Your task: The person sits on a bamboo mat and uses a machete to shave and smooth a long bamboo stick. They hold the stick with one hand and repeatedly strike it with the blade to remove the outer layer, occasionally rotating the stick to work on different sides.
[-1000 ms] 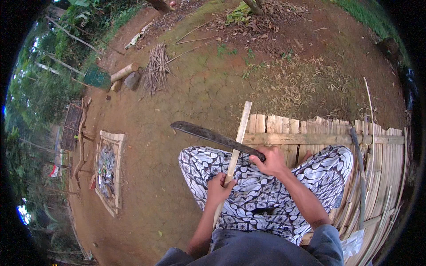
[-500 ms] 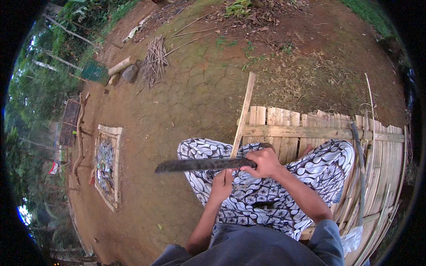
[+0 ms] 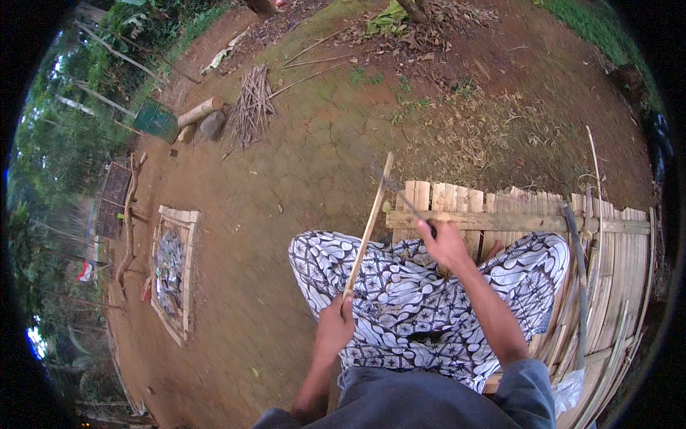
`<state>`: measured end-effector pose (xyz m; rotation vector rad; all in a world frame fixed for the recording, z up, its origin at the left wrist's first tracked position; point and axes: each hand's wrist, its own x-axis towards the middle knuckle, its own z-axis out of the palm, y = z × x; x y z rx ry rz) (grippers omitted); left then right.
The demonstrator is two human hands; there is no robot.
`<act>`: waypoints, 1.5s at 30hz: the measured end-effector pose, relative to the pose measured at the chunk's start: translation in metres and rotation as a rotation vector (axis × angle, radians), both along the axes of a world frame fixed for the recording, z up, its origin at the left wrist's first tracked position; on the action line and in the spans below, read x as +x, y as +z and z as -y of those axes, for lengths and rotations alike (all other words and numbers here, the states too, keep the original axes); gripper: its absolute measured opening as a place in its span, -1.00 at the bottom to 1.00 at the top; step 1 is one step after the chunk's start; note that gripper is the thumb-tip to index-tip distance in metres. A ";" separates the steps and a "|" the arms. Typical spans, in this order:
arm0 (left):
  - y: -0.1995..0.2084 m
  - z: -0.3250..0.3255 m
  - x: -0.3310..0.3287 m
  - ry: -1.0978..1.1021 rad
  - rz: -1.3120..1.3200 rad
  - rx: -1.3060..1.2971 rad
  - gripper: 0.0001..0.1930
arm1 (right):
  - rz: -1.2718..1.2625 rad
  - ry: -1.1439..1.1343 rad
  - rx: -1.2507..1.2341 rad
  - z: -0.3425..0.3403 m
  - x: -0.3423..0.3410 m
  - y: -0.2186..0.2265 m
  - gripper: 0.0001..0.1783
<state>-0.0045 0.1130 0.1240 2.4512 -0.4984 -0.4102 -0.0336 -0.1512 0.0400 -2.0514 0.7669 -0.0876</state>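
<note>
A slim pale bamboo strip (image 3: 370, 222) rises, tilted to the right, from my left hand (image 3: 334, 325), whose fingers are closed round its lower end over my left thigh. In my right hand (image 3: 444, 244), the closed fingers grip the handle of a machete (image 3: 408, 203). Its blade points away and to the left, seen nearly edge-on and smeared by motion. The blade lies close to the strip's upper end; I cannot tell whether they touch. Beneath both hands, a black-and-white patterned cloth (image 3: 396, 307) covers my crossed legs.
I sit on a bamboo slat platform (image 3: 486, 222). On my right lie a long dark pole (image 3: 577, 279), thin strips and a clear plastic bag (image 3: 568, 390). Curled shavings (image 3: 471, 146) litter the ground ahead. Left are a framed rubbish pit (image 3: 187, 279) and a stick bundle (image 3: 252, 107).
The machete has swung from lying across the strip, pointing left, to pointing away near its top. My right hand has moved up and right; my left has drawn down and left with the strip.
</note>
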 end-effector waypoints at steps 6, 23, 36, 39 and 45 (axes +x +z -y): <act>-0.011 0.013 0.024 0.221 -0.713 -0.611 -0.69 | 0.413 0.351 -0.381 -0.034 -0.012 0.013 -0.51; -0.024 0.011 0.008 0.206 -0.792 -0.628 -0.81 | 0.605 0.576 -0.453 -0.029 -0.017 0.018 -0.51; 0.008 0.013 0.000 0.204 -0.842 -0.701 -0.81 | 0.651 0.516 -0.409 -0.025 -0.015 0.017 -0.56; 0.010 0.009 -0.006 0.166 -0.710 -0.570 -0.81 | 0.440 0.475 -0.512 0.004 -0.009 0.005 -0.48; 0.015 0.002 0.001 0.199 -0.870 -0.682 -0.80 | 0.239 0.209 -0.209 0.005 -0.006 0.017 -0.48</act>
